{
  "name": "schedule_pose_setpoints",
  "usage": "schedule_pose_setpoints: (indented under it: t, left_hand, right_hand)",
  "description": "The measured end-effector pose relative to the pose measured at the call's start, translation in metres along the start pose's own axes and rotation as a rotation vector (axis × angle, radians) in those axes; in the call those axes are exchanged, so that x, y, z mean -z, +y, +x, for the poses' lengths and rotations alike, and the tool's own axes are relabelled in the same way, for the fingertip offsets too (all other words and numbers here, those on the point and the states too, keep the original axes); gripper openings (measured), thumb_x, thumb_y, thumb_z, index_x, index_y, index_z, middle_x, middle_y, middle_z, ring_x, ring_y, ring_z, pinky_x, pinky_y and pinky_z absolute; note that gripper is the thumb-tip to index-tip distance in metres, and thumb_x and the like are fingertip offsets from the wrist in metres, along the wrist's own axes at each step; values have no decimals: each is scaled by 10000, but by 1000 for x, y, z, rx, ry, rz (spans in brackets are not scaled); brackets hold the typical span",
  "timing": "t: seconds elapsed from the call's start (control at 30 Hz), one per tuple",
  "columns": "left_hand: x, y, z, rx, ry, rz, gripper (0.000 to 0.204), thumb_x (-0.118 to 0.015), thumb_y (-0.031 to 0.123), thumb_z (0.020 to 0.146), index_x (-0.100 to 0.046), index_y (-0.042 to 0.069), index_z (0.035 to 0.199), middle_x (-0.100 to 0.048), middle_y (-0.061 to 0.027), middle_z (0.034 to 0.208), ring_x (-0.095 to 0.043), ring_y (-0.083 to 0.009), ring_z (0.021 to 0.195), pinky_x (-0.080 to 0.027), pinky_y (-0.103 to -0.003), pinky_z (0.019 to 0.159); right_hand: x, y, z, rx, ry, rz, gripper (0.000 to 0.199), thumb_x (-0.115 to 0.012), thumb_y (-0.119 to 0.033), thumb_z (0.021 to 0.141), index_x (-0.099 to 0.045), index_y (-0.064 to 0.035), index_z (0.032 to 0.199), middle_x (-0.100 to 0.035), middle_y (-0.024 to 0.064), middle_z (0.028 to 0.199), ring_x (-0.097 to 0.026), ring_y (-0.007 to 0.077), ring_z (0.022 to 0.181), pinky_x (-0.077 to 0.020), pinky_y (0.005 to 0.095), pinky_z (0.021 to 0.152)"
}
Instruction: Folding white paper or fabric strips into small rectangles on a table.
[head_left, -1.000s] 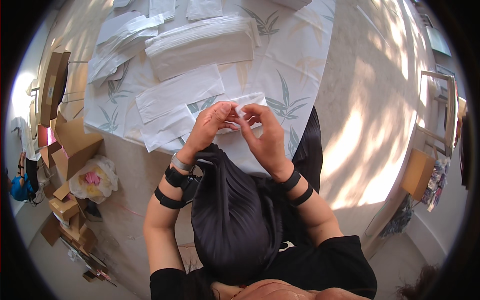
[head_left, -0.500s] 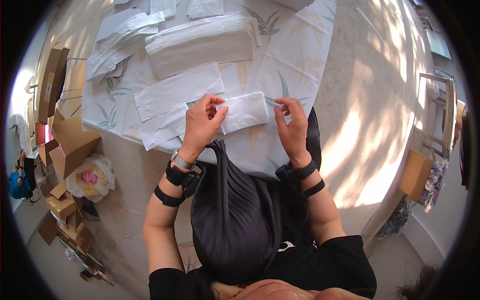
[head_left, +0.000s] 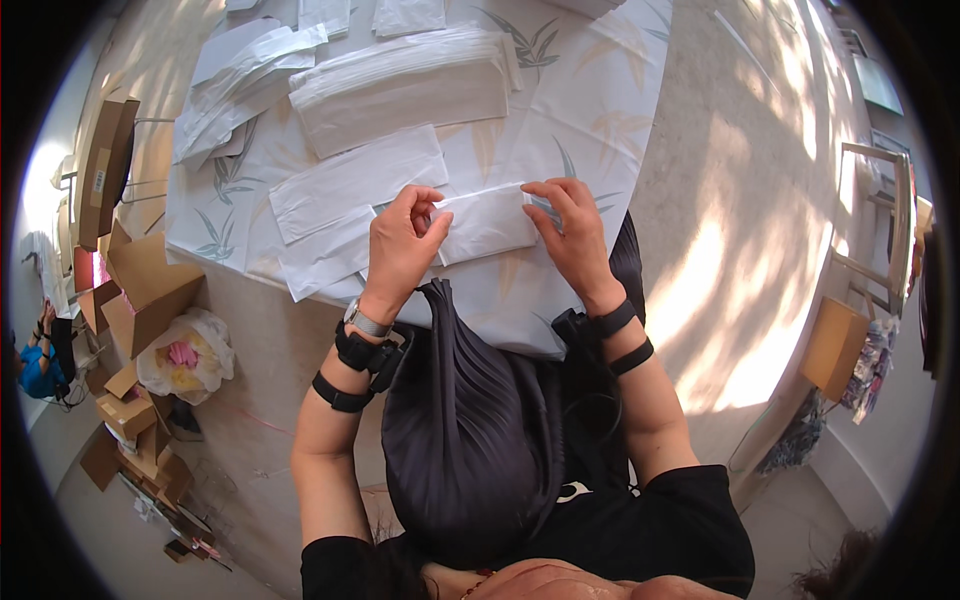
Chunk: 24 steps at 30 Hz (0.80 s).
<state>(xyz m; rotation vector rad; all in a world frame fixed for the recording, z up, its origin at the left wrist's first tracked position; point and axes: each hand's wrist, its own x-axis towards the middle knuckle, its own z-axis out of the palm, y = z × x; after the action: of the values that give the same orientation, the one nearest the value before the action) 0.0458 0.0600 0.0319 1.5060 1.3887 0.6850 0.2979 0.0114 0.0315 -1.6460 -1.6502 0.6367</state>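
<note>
1. Grasping left end of white packet [head_left: 490, 226] with left hand [head_left: 400, 245], thumb against bent forefinger.
2. Reaching upper right corner with right hand [head_left: 577, 235], forefinger and thumb bent to it. Can't tell whether pinched or only touching.
3. To handle well, probably: light, even outward pull from both ends, upper edge kept straight. Looks thin and soft, so go easy on pressure.
4. Worth keeping both sets of fingertips level along that edge; otherwise risk of skew or wrinkles. Pin one end before sliding along the edge.
5. Location: between both hands, to right of left hand and left of right hand. Apparently lying on leaf-print tablecloth [head_left: 612, 128], near edge of table, narrow bright strip along upper side.
6. Just beyond left hand, toward left: long white packet [head_left: 355, 185]. Beside left wrist: shorter white packet [head_left: 325, 252], partly hidden.
7. Farther out: thick white stack [head_left: 410, 105], then loose white pile [head_left: 240, 95] to its left.
8. Between forearms: dark pleated cloth [head_left: 470, 430]. Down on left: open cardboard box [head_left: 150, 285], translucent bag [head_left: 212, 345] with pink and yellow inside.
</note>
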Motion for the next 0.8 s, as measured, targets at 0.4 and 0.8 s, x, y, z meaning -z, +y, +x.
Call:
schedule_pose_setpoints:
  t: [0.4, 0.8]
  left_hand:
    - [-2, -2, 2, 8, -21, -3, 256, -814, 96, 943, -716, 17, 1166, -671, 21, 881, -569, -46, 739, -490, -219, 679]
    - [-2, -7, 2, -32, 11, 29, 259, -810, 70, 938, -718, 28, 1177, -682, 5, 894, -600, -63, 752, -506, -229, 688]
  right_hand:
    - [0, 7, -2, 43, -68, -76, 282, -791, -84, 931, -769, -118, 1211, -663, 106, 1122, -624, 332, 1057, -515, 444, 957]
    - [7, 12, -2, 79, -157, -148, 432, -832, -110, 896, -743, -129, 1318, -658, 101, 1160, -618, 324, 1074, -517, 451, 982]
